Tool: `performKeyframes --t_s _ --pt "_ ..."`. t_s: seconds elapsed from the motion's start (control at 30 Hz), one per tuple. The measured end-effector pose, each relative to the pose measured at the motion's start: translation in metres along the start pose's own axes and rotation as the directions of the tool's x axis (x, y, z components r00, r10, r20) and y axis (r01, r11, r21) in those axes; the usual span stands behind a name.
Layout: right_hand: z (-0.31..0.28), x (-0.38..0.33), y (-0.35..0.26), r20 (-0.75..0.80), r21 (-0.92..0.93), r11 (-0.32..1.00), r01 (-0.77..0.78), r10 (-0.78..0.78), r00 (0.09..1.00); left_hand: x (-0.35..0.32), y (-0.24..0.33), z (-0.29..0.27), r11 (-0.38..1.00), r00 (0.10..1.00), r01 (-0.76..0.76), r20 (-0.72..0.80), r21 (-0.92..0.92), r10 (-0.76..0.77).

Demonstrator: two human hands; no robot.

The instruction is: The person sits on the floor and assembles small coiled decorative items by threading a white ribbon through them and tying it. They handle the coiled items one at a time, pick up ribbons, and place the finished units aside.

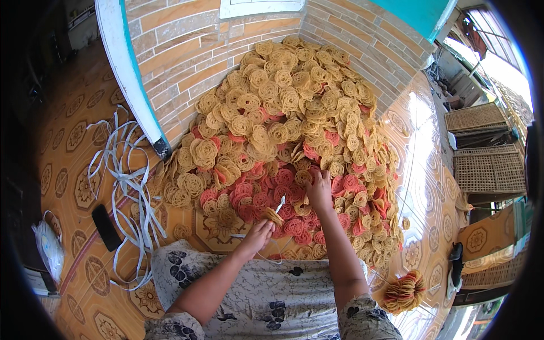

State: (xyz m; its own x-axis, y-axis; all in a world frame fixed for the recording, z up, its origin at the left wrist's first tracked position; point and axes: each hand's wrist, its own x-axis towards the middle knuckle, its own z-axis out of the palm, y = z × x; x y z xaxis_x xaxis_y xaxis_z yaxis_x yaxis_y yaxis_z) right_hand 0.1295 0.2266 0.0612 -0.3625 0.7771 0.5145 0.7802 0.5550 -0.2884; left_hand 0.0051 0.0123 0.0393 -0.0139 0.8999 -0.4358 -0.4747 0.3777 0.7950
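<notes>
A big heap of round, lacy, rosette-like discs, tan with many pinkish red ones among them, lies on the floor in the wall corner. Low in front of the heap, my left hand is closed on a small stack of tan discs. A white pointed strip sticks up from that stack, and a thin cord end trails below the hand. To the right, my right hand reaches into the heap among red and tan discs. Its fingers are bent and closed in; what they grip, if anything, is hidden.
Tangled pale strips and a black phone lie on the patterned tile floor at left, near a clear plastic bag. A thick bundle of strung discs sits at lower right. Woven panels stand far right. Brick-patterned walls back the heap.
</notes>
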Motion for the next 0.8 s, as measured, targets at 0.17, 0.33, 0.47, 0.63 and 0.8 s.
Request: performKeyframes --t_s 0.17,0.33,0.47,0.63,0.8 --pt "-0.008 -0.01 -0.007 0.354 0.43 0.87 -0.243 0.086 0.931 0.001 0.0 0.0 1.0 1.0 -0.014 0.001 0.003 0.014" --pt "-0.035 -0.02 -0.023 0.539 0.534 0.727 -0.432 0.101 0.836 0.0 -0.001 0.002 0.999 0.999 -0.036 -0.002 -0.026 0.036" --pt "-0.042 -0.024 -0.031 0.534 0.544 0.719 -0.431 0.099 0.839 -0.003 0.001 0.003 0.998 1.0 -0.001 0.008 -0.056 0.001" --pt "-0.05 -0.026 -0.024 0.625 0.596 0.729 -0.336 -0.158 0.765 -0.004 0.004 0.002 0.996 0.999 0.035 -0.001 -0.08 -0.035" --pt "-0.018 0.02 -0.006 0.377 0.487 0.874 0.0 -0.21 0.902 -0.001 0.002 -0.001 0.996 1.0 0.01 -0.008 -0.094 -0.011"
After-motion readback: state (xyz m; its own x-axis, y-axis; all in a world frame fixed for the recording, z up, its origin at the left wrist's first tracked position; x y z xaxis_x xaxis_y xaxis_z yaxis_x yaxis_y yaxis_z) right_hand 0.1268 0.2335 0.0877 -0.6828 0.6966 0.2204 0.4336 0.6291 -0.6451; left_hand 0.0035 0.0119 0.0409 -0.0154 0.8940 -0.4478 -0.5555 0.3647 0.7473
